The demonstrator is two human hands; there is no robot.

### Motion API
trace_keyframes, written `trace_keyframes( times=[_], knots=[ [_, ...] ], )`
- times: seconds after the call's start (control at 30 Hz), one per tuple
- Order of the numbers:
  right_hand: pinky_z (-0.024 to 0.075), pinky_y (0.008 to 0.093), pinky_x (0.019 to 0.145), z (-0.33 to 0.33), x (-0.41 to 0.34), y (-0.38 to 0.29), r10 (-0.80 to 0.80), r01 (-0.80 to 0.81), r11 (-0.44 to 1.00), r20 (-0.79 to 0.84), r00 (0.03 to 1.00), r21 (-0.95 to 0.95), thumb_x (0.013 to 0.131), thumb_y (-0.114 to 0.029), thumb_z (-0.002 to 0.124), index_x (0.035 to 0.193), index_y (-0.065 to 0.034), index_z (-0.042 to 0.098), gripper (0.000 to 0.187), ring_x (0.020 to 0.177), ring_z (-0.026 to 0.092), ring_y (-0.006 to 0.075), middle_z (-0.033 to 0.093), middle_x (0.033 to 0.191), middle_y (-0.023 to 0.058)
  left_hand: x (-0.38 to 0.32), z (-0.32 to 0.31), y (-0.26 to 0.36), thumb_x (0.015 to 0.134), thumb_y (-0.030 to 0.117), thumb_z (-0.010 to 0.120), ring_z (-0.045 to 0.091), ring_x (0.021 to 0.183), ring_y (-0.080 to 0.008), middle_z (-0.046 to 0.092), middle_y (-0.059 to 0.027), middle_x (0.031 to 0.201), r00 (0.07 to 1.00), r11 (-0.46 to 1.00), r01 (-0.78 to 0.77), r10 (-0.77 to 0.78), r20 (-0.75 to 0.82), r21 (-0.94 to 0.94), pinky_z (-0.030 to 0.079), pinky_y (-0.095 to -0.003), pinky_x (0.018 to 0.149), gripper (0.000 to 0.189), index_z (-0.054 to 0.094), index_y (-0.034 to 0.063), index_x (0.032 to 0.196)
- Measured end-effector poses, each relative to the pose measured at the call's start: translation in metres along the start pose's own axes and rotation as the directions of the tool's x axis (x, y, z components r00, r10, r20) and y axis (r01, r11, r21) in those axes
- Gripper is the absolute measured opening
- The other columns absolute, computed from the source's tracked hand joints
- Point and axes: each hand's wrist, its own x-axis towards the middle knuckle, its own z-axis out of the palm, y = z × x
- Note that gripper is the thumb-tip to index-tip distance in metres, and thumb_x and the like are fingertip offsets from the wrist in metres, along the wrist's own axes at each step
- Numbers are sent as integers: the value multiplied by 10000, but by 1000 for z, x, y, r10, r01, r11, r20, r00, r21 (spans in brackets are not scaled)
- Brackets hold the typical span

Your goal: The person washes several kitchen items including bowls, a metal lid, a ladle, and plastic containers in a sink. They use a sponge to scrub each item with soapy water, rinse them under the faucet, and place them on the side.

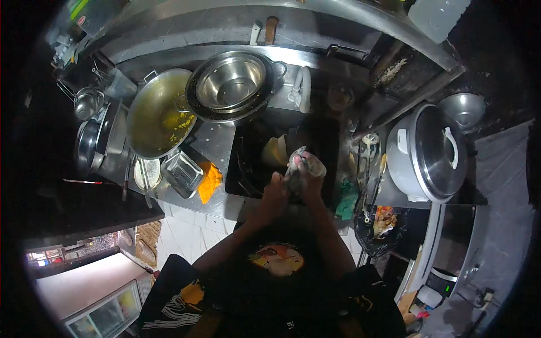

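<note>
Over a dark sink basin (249, 169) in a steel counter, my left hand (274, 196) grips the lower end of a dark, shiny utensil whose exact kind I cannot tell. My right hand (310, 177) is closed round a whitish, wet-looking scrubbing pad or cloth (316, 166) pressed against that utensil. Just left of the hands, a pale yellowish piece (275, 150) lies in the dark basin; its kind is unclear. Behind the basin stands a grey faucet (301, 88).
Stacked metal bowls (230, 82) and a large pan with yellow residue (160, 114) stand back left. An orange cloth (209, 182) lies beside a metal container (183, 173). Right are a green cloth (347, 199), long utensils (368, 169) and a lidded white cooker (427, 152); a waste bag (380, 236) hangs below.
</note>
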Motion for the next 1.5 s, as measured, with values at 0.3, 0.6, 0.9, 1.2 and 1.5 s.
trace_keyframes(
  times=[0.3,0.6,0.9,1.2,1.5],
  knots=[
    [537,293,713,-19,24,-47,277,-545,652,503,819,528,904,-190,644,1052,-3,596,243,794,649,161,664,911,83,-6,-9,0,845,69,508,603,834,-427,511,-212,990,989,951,-147,147,20,271,486,-543,657,244,517,46,1088],
    [471,278,587,6,1,-10,462,-489,778,168,871,395,949,-261,578,944,-51,611,213,697,621,114,656,806,42,8,-10,10,989,293,426,601,811,-487,599,-260,802,988,995,86,-79,-129,49,434,-534,655,254,407,41,1006],
    [547,321,739,-2,24,-39,289,-365,704,224,931,609,872,-34,635,991,14,608,132,825,675,197,678,929,111,9,-24,16,993,336,433,589,864,-506,613,-276,838,950,951,289,-299,-91,-106,438,-558,680,303,397,36,1012],
    [459,273,474,53,10,-49,574,-617,764,238,784,189,971,-223,560,867,-33,638,231,569,584,125,619,681,30,-2,-43,-45,993,226,470,577,830,-502,571,-300,797,884,907,412,-422,-204,-92,442,-542,611,191,428,40,978],
    [487,272,610,165,-36,-58,444,-836,306,708,549,456,964,-375,572,965,-68,594,308,639,598,140,623,740,36,-61,-118,-85,1013,285,433,555,515,-326,541,-174,643,707,938,268,-347,-616,-222,391,-415,465,266,494,56,892]
  ],
)
